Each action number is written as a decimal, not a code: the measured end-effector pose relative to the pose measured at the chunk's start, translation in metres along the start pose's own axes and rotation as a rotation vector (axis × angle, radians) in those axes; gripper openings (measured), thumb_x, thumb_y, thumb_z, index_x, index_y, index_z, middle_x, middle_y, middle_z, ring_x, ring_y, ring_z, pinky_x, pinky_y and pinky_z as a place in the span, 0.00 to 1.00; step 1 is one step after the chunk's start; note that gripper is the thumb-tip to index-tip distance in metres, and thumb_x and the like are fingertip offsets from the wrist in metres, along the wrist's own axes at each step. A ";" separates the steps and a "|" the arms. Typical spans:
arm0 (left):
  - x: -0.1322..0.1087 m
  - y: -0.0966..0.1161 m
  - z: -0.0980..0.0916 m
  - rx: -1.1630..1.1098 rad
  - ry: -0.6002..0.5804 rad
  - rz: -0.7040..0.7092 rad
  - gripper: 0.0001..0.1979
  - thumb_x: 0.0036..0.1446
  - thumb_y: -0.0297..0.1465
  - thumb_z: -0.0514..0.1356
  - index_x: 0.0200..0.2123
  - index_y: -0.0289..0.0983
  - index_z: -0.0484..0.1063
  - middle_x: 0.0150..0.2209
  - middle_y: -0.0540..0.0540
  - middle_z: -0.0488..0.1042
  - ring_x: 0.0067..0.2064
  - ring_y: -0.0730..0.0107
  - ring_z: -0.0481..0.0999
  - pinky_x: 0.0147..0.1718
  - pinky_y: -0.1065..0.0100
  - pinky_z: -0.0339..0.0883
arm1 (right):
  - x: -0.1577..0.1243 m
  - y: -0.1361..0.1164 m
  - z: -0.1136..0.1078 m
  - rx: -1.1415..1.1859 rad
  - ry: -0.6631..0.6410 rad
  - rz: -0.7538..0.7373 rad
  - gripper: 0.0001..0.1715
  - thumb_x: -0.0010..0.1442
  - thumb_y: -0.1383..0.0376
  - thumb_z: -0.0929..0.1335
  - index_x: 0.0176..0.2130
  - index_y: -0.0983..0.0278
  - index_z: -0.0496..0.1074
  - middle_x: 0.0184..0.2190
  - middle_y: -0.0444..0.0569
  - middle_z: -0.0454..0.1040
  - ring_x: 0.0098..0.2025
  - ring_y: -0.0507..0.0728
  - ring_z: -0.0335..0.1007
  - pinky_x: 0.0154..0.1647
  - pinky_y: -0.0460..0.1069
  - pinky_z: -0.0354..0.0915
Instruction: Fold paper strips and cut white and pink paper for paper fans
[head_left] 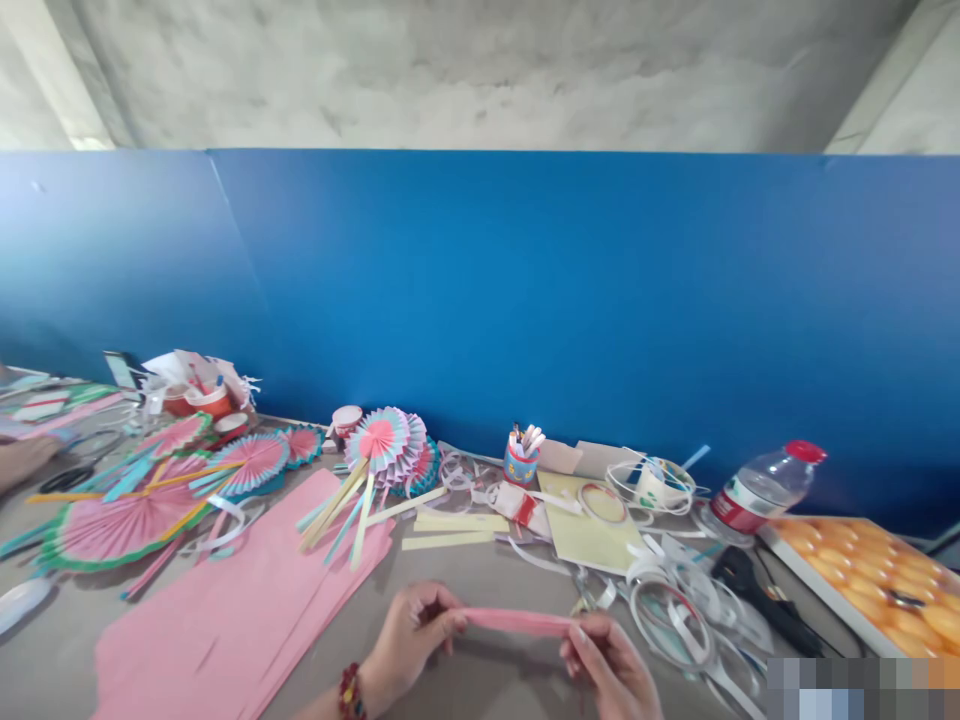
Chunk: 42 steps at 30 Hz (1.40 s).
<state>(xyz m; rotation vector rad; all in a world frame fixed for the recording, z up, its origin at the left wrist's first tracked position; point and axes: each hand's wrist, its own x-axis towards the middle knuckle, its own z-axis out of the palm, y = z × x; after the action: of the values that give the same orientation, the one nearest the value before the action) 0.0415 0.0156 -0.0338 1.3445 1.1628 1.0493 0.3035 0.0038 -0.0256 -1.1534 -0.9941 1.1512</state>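
Note:
A narrow folded strip of pink paper (517,622) is stretched level between my two hands, low in the middle of the view. My left hand (420,635), with a beaded bracelet at the wrist, pinches its left end between thumb and fingers. At the other end, my right hand (607,665) grips the strip the same way. Large pink paper sheets (217,610) lie stacked to the left of my hands. Beyond them rest several pleated paper fans (379,437) with stick-like strip handles.
Pale yellow strips (454,532) and a yellow sheet (592,530) lie ahead. Rolls of tape (671,625), a black-handled tool (742,580), a water bottle (769,490) and an orange-patterned box (870,575) crowd the right. A pen cup (521,462) stands near the blue partition (525,300). Another person's hand (30,460) shows far left.

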 end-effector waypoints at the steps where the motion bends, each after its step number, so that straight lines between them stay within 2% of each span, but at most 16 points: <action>1: 0.001 -0.001 0.000 -0.007 -0.017 -0.013 0.26 0.53 0.53 0.63 0.28 0.33 0.73 0.20 0.48 0.70 0.19 0.75 0.67 0.19 0.75 0.58 | 0.001 0.000 0.000 0.001 0.002 0.007 0.25 0.46 0.45 0.76 0.24 0.64 0.74 0.19 0.48 0.71 0.21 0.53 0.65 0.21 0.47 0.62; 5: 0.003 0.003 0.002 -0.051 -0.015 -0.032 0.27 0.53 0.55 0.62 0.29 0.34 0.71 0.24 0.48 0.72 0.21 0.75 0.67 0.21 0.75 0.59 | -0.001 -0.005 0.007 -0.003 0.011 0.027 0.26 0.44 0.44 0.76 0.25 0.63 0.73 0.19 0.46 0.70 0.21 0.53 0.64 0.22 0.47 0.62; 10: 0.004 0.012 0.000 -0.042 0.021 -0.031 0.27 0.52 0.55 0.62 0.29 0.35 0.69 0.21 0.52 0.67 0.22 0.75 0.66 0.23 0.74 0.58 | -0.008 -0.012 0.021 -0.002 0.006 0.032 0.27 0.45 0.43 0.76 0.29 0.63 0.73 0.20 0.46 0.71 0.21 0.52 0.63 0.22 0.47 0.62; 17: 0.005 0.017 0.001 -0.055 0.069 -0.011 0.27 0.51 0.57 0.62 0.29 0.36 0.69 0.21 0.53 0.66 0.21 0.74 0.67 0.23 0.73 0.60 | -0.012 -0.005 0.034 -0.029 0.074 -0.014 0.27 0.49 0.41 0.73 0.31 0.62 0.73 0.20 0.43 0.69 0.20 0.52 0.60 0.20 0.46 0.59; 20: 0.005 0.018 0.001 -0.067 0.092 -0.008 0.27 0.50 0.57 0.62 0.30 0.36 0.70 0.19 0.53 0.66 0.21 0.73 0.67 0.23 0.73 0.61 | -0.009 0.001 0.033 -0.042 0.055 -0.021 0.28 0.50 0.41 0.72 0.31 0.62 0.73 0.20 0.43 0.68 0.20 0.51 0.60 0.20 0.46 0.58; 25: 0.007 0.017 0.000 -0.080 0.079 0.019 0.27 0.51 0.55 0.63 0.35 0.35 0.71 0.23 0.52 0.69 0.21 0.74 0.68 0.24 0.72 0.63 | -0.005 0.004 0.028 -0.062 0.000 0.013 0.30 0.47 0.40 0.73 0.32 0.63 0.74 0.20 0.44 0.70 0.21 0.52 0.62 0.22 0.46 0.60; 28: 0.007 0.014 0.000 -0.054 0.091 0.016 0.27 0.51 0.56 0.62 0.32 0.35 0.70 0.20 0.54 0.67 0.20 0.75 0.67 0.22 0.73 0.60 | -0.004 0.002 0.028 -0.059 0.013 0.009 0.30 0.46 0.39 0.73 0.31 0.62 0.73 0.20 0.44 0.70 0.20 0.52 0.61 0.21 0.47 0.59; 31: 0.006 0.011 0.001 -0.053 0.089 0.017 0.27 0.50 0.55 0.63 0.28 0.34 0.70 0.21 0.52 0.69 0.19 0.76 0.66 0.20 0.74 0.57 | -0.006 -0.002 0.028 -0.067 0.026 0.003 0.29 0.46 0.40 0.74 0.29 0.62 0.73 0.19 0.44 0.69 0.20 0.52 0.61 0.21 0.46 0.59; 36: 0.007 0.010 -0.002 -0.095 0.061 0.002 0.27 0.49 0.54 0.65 0.30 0.33 0.74 0.24 0.49 0.73 0.21 0.76 0.66 0.21 0.74 0.57 | -0.012 -0.009 0.030 -0.034 0.045 -0.026 0.26 0.50 0.43 0.74 0.29 0.62 0.71 0.19 0.42 0.66 0.20 0.50 0.58 0.22 0.45 0.58; 42: 0.007 0.016 -0.006 -0.113 0.036 -0.013 0.26 0.53 0.53 0.62 0.29 0.33 0.74 0.20 0.51 0.70 0.20 0.77 0.64 0.21 0.75 0.55 | -0.015 -0.005 0.029 -0.016 0.011 -0.048 0.25 0.53 0.44 0.73 0.27 0.63 0.69 0.18 0.40 0.63 0.21 0.50 0.57 0.22 0.45 0.56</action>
<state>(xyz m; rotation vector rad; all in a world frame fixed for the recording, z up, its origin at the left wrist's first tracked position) 0.0381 0.0228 -0.0171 1.2335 1.1204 1.1173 0.2737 -0.0063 -0.0166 -1.1422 -1.0188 1.0996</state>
